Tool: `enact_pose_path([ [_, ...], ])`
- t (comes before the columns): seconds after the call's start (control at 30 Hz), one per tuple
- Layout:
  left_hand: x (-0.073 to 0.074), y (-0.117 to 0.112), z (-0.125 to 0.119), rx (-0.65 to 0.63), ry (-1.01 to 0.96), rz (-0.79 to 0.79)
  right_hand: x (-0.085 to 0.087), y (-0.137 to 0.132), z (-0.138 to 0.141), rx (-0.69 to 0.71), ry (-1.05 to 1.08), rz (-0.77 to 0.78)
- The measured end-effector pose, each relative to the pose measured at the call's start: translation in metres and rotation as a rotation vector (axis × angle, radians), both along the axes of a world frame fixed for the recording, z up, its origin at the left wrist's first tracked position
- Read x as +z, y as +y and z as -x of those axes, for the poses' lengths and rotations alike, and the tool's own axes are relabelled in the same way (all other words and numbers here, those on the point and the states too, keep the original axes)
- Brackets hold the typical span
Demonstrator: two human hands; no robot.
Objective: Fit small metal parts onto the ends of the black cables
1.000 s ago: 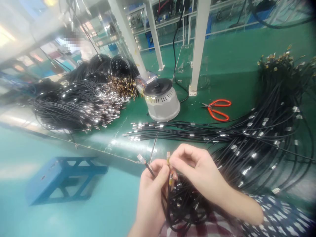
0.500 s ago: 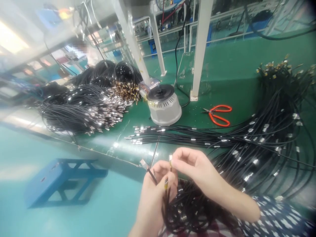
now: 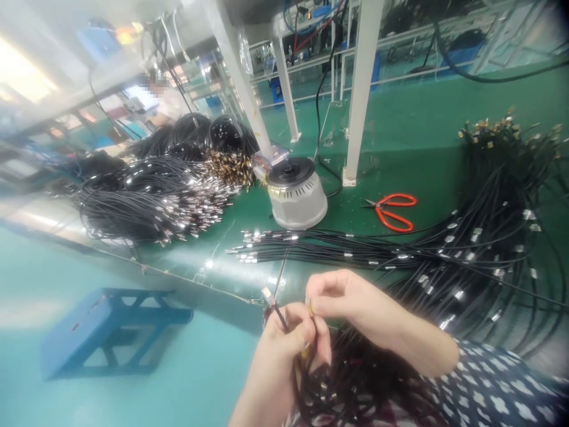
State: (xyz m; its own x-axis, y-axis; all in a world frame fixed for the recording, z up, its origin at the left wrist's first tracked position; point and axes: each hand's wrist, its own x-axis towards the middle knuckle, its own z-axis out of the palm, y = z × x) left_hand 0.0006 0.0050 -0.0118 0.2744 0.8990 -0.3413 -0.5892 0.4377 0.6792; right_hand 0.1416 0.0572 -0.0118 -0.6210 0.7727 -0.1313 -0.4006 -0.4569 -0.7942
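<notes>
Pinching a cable tip (image 3: pixel 307 305) at lower centre, the right grip (image 3: pixel 355 303) is holding it tight; the left grip (image 3: pixel 284 351) is clasping black cables (image 3: pixel 311 382) just beside, near the table (image 3: pixel 400 148) edge, scissors (image 3: pixel 393 212) lying farther up.

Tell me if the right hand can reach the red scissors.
Probably, once it lets go: the right hand pinches a cable end, but the scissors lie uncovered on the bench beyond the cables.

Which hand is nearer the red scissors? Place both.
Right. The right hand, pinching a cable end, is below the red scissors; the left hand, gripping black cables, is lower, farther left.
</notes>
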Motion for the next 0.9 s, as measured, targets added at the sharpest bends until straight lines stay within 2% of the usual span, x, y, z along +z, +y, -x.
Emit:
enact_pose_path([
  [0.17,-0.009,0.005,0.004,-0.121,-0.006,-0.014,0.004,0.001,0.000,0.016,-0.040,-0.010],
  [0.27,-0.012,0.007,0.005,-0.117,-0.050,-0.045,0.002,0.001,0.001,-0.013,-0.100,-0.079],
  [0.4,-0.013,0.007,0.004,-0.098,-0.023,-0.042,0.002,-0.003,0.002,-0.165,-0.204,-0.167],
  [0.5,-0.011,0.005,0.002,-0.099,0.037,-0.027,0.007,-0.008,0.002,-0.163,-0.232,-0.224],
  [0.57,-0.008,0.005,0.003,-0.088,0.156,-0.030,0.010,-0.009,0.000,-0.159,-0.241,-0.284],
  [0.7,0.003,0.005,0.012,0.076,0.670,-0.152,0.010,-0.007,-0.008,-0.281,-0.358,-0.431],
  [0.77,0.008,0.006,0.016,0.103,0.854,-0.235,0.007,-0.007,-0.012,-0.330,-0.418,-0.464],
  [0.83,0.011,0.006,0.018,0.066,0.911,-0.257,0.003,-0.007,-0.013,-0.346,-0.430,-0.430],
  [0.9,0.011,0.005,0.018,0.038,0.888,-0.233,-0.002,-0.007,-0.013,-0.347,-0.423,-0.349],
])
